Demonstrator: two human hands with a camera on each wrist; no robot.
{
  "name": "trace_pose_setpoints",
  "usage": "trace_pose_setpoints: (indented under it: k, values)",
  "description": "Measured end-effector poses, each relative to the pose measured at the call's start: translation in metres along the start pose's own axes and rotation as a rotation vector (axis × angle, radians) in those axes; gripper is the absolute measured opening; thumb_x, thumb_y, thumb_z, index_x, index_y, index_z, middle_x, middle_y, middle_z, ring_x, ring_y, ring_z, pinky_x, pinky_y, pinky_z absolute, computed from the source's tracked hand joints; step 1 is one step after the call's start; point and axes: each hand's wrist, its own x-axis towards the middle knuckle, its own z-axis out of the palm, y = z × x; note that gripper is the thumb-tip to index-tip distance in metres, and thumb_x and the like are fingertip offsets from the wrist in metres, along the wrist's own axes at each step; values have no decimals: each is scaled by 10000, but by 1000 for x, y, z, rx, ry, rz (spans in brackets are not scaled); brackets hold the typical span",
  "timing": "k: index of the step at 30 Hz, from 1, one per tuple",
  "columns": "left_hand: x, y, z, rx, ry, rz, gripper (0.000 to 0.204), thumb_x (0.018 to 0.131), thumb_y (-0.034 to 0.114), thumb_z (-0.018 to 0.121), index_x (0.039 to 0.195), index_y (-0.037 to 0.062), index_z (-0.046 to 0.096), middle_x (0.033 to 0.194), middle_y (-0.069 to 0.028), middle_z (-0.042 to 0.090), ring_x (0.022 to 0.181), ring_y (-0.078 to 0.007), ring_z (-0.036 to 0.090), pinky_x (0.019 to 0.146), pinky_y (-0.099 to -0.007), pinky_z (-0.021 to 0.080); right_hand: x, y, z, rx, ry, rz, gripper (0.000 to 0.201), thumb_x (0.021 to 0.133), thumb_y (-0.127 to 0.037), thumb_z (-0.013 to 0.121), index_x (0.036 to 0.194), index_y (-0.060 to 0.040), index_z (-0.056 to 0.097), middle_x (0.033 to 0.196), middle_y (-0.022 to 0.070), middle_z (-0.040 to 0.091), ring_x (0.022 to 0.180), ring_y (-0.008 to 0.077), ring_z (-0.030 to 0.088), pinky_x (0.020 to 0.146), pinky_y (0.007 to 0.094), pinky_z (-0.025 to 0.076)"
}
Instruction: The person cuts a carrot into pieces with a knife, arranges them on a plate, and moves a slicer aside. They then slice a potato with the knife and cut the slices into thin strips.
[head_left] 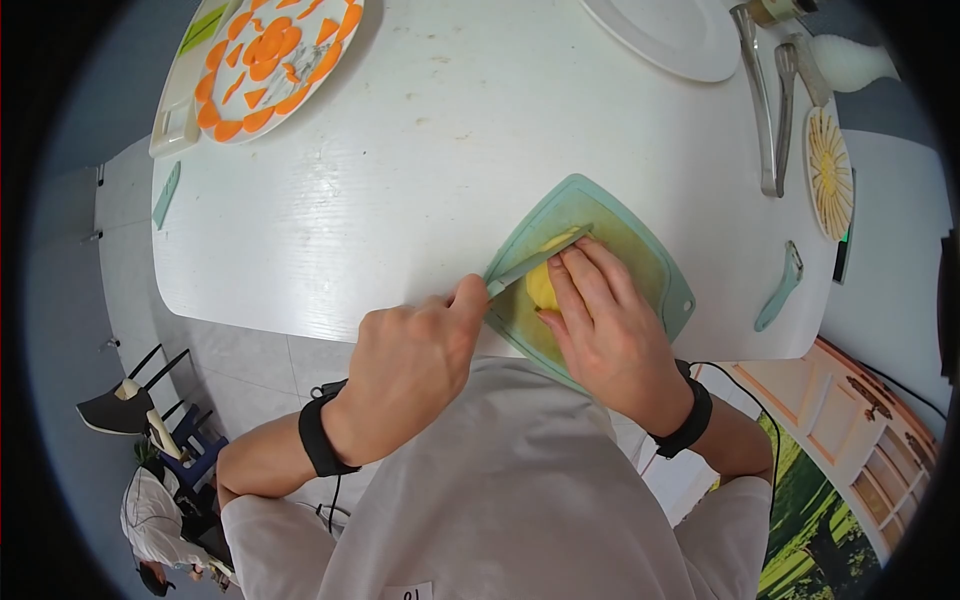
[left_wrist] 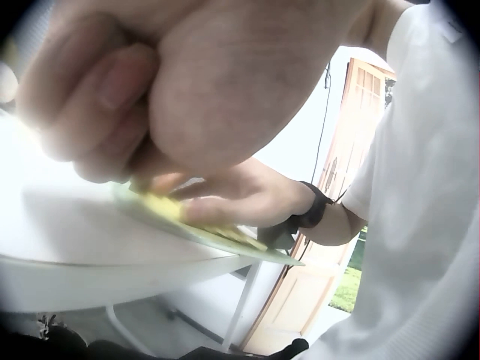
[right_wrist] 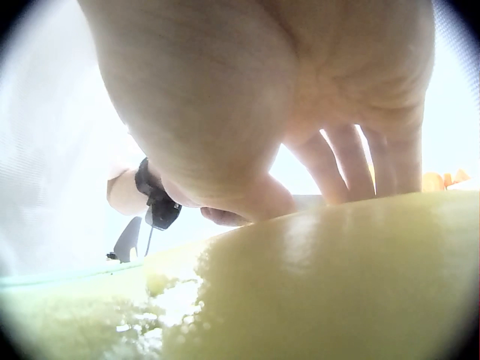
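Observation:
A small knife with a pale green handle is gripped by my left hand, its blade lying along the top of a peeled yellow food piece. My right hand holds that piece, thumb at its near side and fingers over the top close to the blade. Under both is a mint green cutting board. From the left wrist, my curled left fingers fill the foreground and hide the knife. Smooth wet yellow flesh shows large beneath my right palm in the right wrist view.
A plate of orange slices stands at the far left beside a mint green strip. Toward the right are a white plate, metal tongs, a peeler and fanned pale slices. Another person is behind, lower left.

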Motion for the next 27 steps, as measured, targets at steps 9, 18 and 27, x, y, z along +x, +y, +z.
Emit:
trace_pose_setpoints:
  k: [9,18,27]
  values:
    - [3,-6,4,10,-14,45,128,964,94,577,887,59,481,544,-70,546,446,-242,591,398,-363,434,1,1,-1,-15,-10,-11,484,878,-162,703,1223,157,587,1251,255,549,1261,390,487,1096,478,451]
    - [8,-14,5,-145,9,41,185,973,117,597,850,55,473,498,-75,511,403,-267,530,384,-384,397,0,1,-2,15,2,4,477,875,-152,705,1219,152,576,1237,252,555,1236,391,510,1081,469,462]
    - [-1,-1,-1,-40,-16,13,211,960,111,631,844,56,464,551,-101,523,443,-306,547,423,-395,417,-2,-1,1,-6,26,-8,477,873,-155,709,1211,160,587,1234,255,563,1231,386,510,1071,465,471]
